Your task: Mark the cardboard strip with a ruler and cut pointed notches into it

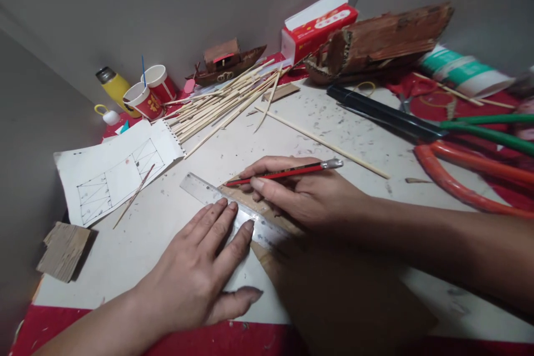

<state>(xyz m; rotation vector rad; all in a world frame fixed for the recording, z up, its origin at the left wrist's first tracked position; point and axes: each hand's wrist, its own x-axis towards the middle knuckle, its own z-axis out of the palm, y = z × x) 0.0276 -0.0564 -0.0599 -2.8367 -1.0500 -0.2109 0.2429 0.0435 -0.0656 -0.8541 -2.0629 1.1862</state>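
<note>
A metal ruler lies slantwise over a brown sheet that looks like cardboard or thin wood. Pressing on the ruler from the near side is my left hand, its fingers spread and laid flat, the thumb apart. My right hand grips a red and black pencil with a silver end cap. The pencil's tip end is close to the far edge of the ruler, above the brown sheet. My right arm's shadow darkens much of that sheet.
A sheet with truss-like drawings and a wood block lie left. Thin sticks are piled behind. Paper cups, a yellow bottle, model boats and a red box stand farther back. Large orange-handled cutters lie right.
</note>
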